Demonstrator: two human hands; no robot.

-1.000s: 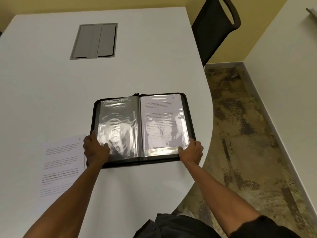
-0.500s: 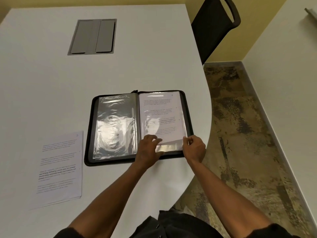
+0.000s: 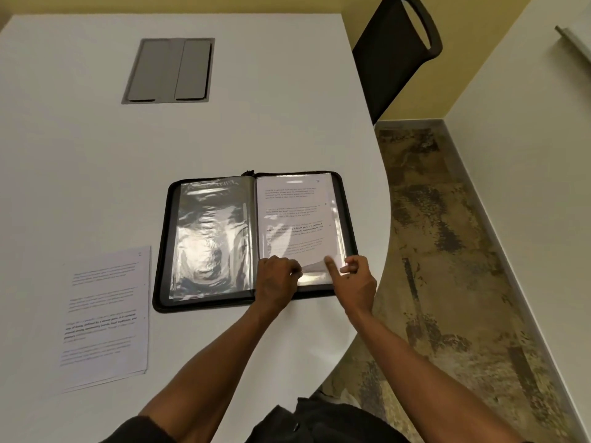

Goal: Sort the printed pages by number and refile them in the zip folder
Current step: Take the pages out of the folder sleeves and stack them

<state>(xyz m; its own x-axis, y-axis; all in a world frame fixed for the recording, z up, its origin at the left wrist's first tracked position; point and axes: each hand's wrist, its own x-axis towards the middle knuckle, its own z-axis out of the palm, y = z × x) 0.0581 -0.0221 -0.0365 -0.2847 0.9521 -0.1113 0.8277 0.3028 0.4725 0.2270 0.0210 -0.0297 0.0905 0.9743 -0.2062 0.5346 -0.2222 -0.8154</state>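
A black zip folder (image 3: 161, 251) lies open on the white table (image 3: 287, 107). Its left clear sleeve (image 3: 211, 238) looks empty and shiny. The right sleeve holds a printed page (image 3: 294, 212). My left hand (image 3: 276, 279) is at the lower edge of that right sleeve, its fingers curled onto the plastic. My right hand (image 3: 353, 281) pinches the page's lower right corner, index finger stretched along it. The bottom of the page is lifted and bent between my hands. A small stack of printed pages (image 3: 105, 318) lies loose to the left of the folder.
A grey cable hatch (image 3: 169, 70) is set into the table farther back. A black chair (image 3: 393, 52) stands at the far right of the table. The table's curved edge runs just right of the folder, with patterned floor (image 3: 447, 251) beyond.
My left hand has left the folder's lower left corner and crossed to the bottom of the right sleeve. My right hand moved onto the page corner, and the page's bottom has lifted.
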